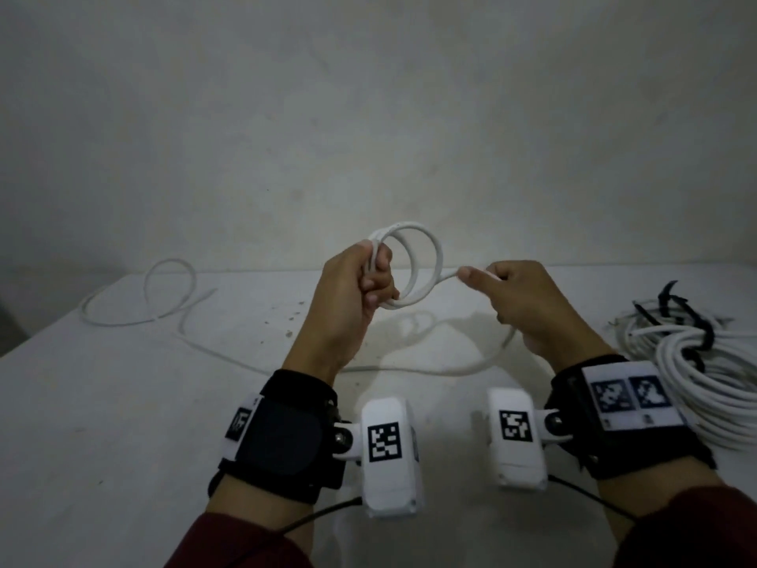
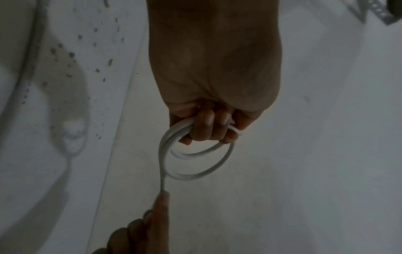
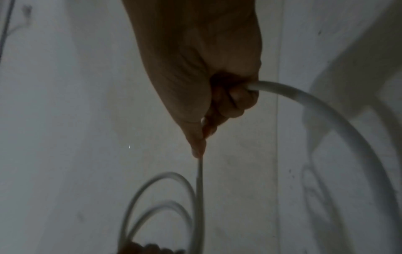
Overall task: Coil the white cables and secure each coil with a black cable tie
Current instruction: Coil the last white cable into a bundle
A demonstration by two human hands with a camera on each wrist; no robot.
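My left hand [image 1: 364, 280] grips a small coil of white cable [image 1: 426, 264] raised above the white table [image 1: 123, 403]; in the left wrist view its curled fingers [image 2: 208, 127] pass through the loops of the coil [image 2: 195, 171]. My right hand [image 1: 504, 289] holds the same cable just right of the coil, thumb and forefinger pinching it. In the right wrist view the cable [image 3: 326, 120] leaves the fist [image 3: 228, 103] and arcs down. The loose rest of the cable [image 1: 164, 317] trails across the table to the far left.
A big bundle of white cables [image 1: 708, 379] with black cable ties [image 1: 692, 321] lies at the table's right edge. A bare grey wall [image 1: 368, 116] stands behind the table. Wrist cameras [image 1: 389, 448] hang between my forearms.
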